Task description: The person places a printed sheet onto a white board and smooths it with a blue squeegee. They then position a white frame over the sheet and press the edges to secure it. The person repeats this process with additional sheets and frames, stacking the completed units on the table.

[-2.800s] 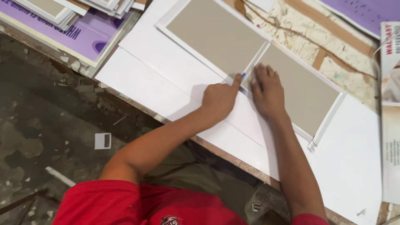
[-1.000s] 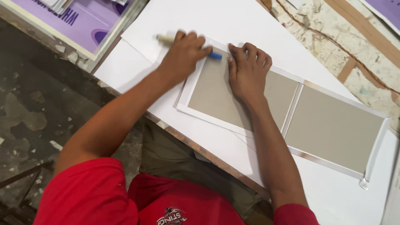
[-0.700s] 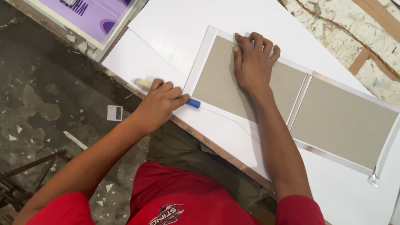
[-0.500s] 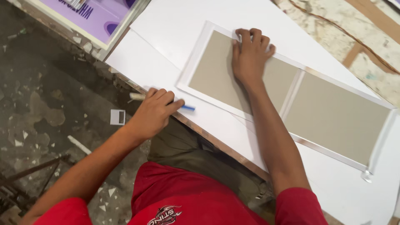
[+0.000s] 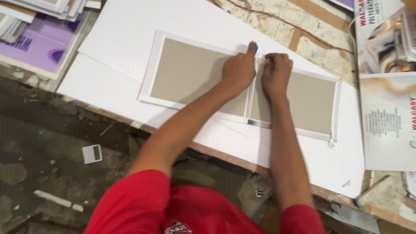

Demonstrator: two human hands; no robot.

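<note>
Two grey cardboard panels (image 5: 190, 73) edged in white lie side by side on a large white sheet (image 5: 130, 34), with a narrow gap between them. My left hand (image 5: 238, 71) is closed around a small tool whose blue tip (image 5: 255, 46) pokes out at the far end of that gap. My right hand (image 5: 276, 74) presses flat, fingers curled, on the near-left corner of the right panel (image 5: 312, 102), just beside the gap. Both forearms reach forward from my red shirt.
Purple-printed boards (image 5: 34, 43) and stacked boards sit at the far left. Printed sheets and cartons (image 5: 385, 86) lie at the right. The worn wooden tabletop (image 5: 312, 39) shows beyond the sheet. A dirty floor with a small white scrap (image 5: 92, 154) lies below left.
My left hand moved from the table's near edge up to the far end of the gap between the panels. My right hand shifted from the left panel to the right panel's corner.
</note>
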